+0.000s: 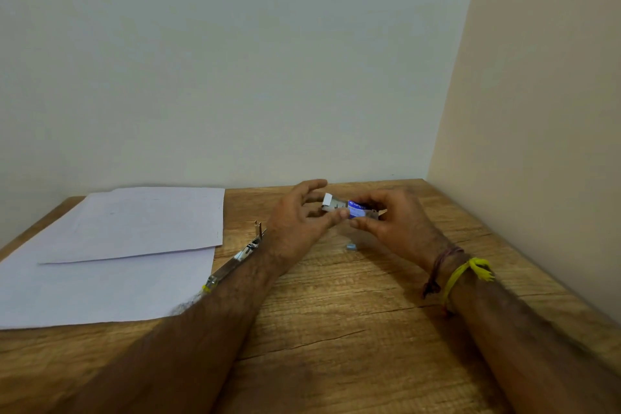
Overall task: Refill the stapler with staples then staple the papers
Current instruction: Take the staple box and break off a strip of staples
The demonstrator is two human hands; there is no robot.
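Observation:
A small blue staple box [356, 209] is held above the table between both hands, its white inner tray slid out on the left side. My right hand [391, 218] grips the blue sleeve. My left hand [299, 217] pinches the white tray end with thumb and forefinger. The stapler [235, 260], metal with a yellow end, lies opened out flat on the table, partly hidden under my left forearm. Two white papers [117, 245] lie overlapping at the left of the table.
The wooden table [336, 312] sits in a room corner, with walls behind and to the right. A tiny pale blue scrap [352, 247] lies on the wood below my hands. Thread bands circle my right wrist.

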